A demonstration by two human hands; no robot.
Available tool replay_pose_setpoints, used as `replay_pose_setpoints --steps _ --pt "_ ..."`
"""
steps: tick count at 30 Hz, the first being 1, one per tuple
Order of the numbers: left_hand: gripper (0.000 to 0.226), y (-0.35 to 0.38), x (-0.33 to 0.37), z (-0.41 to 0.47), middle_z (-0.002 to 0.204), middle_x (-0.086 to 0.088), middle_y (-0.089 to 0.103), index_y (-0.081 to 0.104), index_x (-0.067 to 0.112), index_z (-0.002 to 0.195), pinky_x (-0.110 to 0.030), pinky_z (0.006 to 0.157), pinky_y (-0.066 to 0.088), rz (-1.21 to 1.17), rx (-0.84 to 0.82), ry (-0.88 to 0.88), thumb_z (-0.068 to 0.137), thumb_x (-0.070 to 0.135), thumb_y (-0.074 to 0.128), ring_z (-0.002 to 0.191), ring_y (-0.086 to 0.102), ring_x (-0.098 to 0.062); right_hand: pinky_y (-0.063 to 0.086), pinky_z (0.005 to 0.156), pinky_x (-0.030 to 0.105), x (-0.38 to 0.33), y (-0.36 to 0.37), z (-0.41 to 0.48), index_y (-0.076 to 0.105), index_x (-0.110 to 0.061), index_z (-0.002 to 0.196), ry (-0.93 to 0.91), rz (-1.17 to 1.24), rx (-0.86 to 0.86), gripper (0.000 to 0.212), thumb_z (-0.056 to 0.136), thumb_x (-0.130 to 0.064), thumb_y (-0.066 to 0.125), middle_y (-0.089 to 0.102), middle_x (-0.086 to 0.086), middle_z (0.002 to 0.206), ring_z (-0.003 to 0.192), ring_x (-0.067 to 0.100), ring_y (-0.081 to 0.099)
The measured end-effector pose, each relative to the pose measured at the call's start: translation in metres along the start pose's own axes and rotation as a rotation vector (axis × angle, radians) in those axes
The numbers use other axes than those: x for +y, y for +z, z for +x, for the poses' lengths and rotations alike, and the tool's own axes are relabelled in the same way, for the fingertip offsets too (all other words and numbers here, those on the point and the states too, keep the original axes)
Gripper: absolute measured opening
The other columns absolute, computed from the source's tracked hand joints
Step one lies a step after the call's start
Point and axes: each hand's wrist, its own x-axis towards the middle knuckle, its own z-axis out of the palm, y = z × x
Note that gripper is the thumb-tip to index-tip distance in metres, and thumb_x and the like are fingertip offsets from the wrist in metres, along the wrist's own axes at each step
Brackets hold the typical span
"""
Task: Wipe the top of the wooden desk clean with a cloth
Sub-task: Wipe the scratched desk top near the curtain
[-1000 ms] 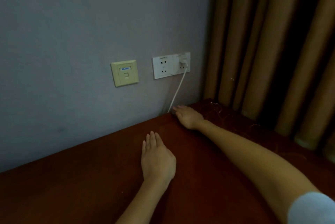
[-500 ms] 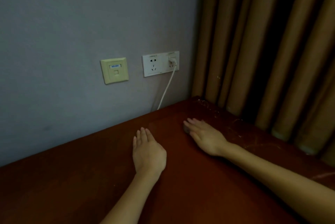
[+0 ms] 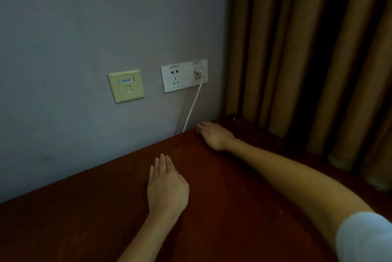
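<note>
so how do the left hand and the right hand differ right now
The left hand lies mid-desk, close in; the right hand reaches the back edge by the white cable. The left hand's fingers point at the wall; the right hand's point left, toward the cable. A grey scrap, maybe the cloth, peeks from under the right hand; none under the left. Both lie palm down on the wooden desk.

You'll find a small blue label (image 3: 128, 80) on the yellowed wall plate (image 3: 126, 91), but its letters are too blurred to read. The tiny marks atop the white socket panel (image 3: 183, 83) are illegible too.
</note>
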Motion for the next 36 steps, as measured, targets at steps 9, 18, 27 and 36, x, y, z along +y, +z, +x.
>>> replay_pose_setpoints --steps 9,18,27,36 --pt "0.055 0.002 0.001 0.007 0.161 -0.005 -0.001 0.003 0.008 0.153 -0.030 0.121 -0.001 0.000 0.001 -0.018 0.102 0.023 0.018 0.148 -0.002 -0.015 0.009 0.121 0.036 0.110 -0.010 0.006 0.008 -0.017 0.153 0.330 -0.030 0.009 0.056 0.101 -0.037 0.007 0.003 0.002 0.160 0.147 0.020 0.007" --pt "0.057 0.003 0.013 0.009 0.161 -0.011 -0.001 0.003 0.003 0.152 -0.034 0.122 0.001 0.027 -0.016 -0.055 0.101 0.023 0.019 0.148 -0.002 -0.021 0.000 0.118 0.029 0.029 -0.006 -0.075 0.013 -0.020 0.152 0.008 -0.040 -0.013 0.048 0.105 -0.030 0.017 0.008 0.002 0.160 0.148 0.017 0.005" --pt "0.056 0.005 0.011 0.011 0.161 -0.009 0.000 0.004 0.005 0.153 -0.032 0.121 -0.001 0.019 0.003 -0.042 0.101 0.023 0.018 0.148 -0.001 -0.018 0.009 0.119 0.032 0.019 -0.007 0.014 0.019 -0.017 0.151 -0.004 0.036 -0.054 0.049 0.104 -0.029 0.018 0.014 0.007 0.159 0.147 0.021 0.011" --pt "0.056 0.005 0.010 0.012 0.161 -0.009 -0.003 0.002 0.005 0.152 -0.032 0.121 -0.002 0.004 0.005 -0.036 0.102 0.023 0.018 0.148 -0.003 -0.018 0.014 0.119 0.038 0.103 -0.033 -0.011 0.006 -0.018 0.152 0.357 0.062 -0.045 0.053 0.103 -0.037 0.008 0.004 0.005 0.160 0.146 0.024 0.013"
